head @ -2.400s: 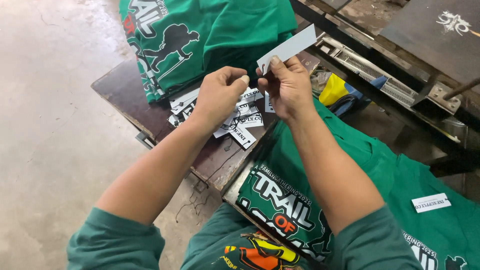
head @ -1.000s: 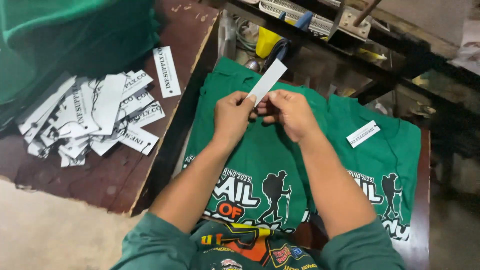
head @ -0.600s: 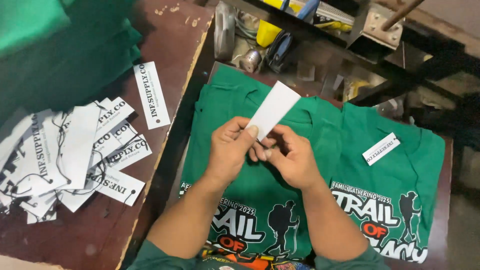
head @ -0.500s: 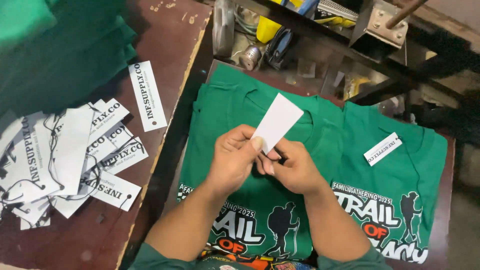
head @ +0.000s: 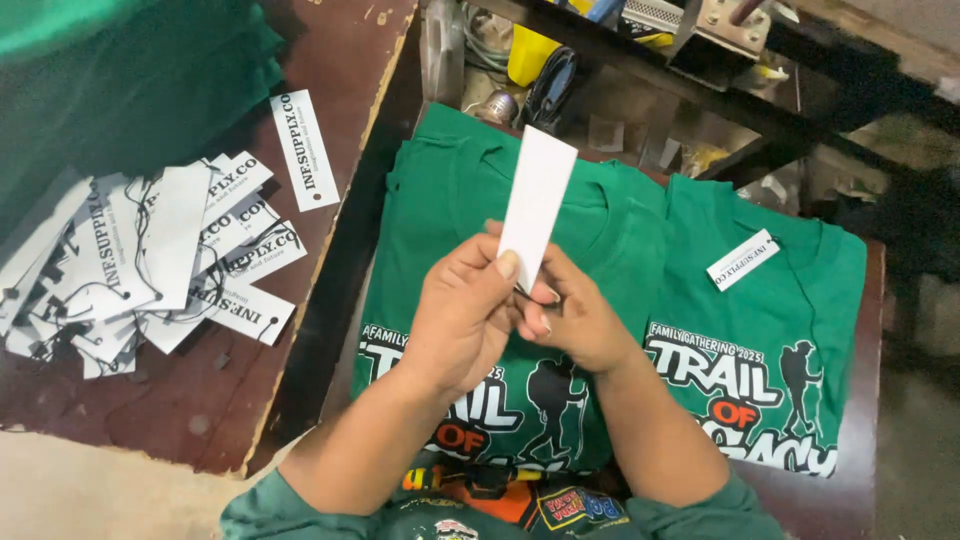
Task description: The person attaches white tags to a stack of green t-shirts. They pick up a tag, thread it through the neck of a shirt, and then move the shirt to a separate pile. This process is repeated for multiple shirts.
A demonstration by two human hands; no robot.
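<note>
While both hands pinch the blank white card hang tag [head: 537, 205] upright above the folded green printed T-shirt [head: 450, 250], the left hand [head: 462, 318] should grip firmly and the right hand [head: 573, 322] steady its lower end.

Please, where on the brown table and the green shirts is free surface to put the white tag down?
Bare brown table lies between the dark green stack and the table's right edge. The right shirt is free around its tag. The tag pile is crowded; both hands, left and right, cover the left shirt.
</note>
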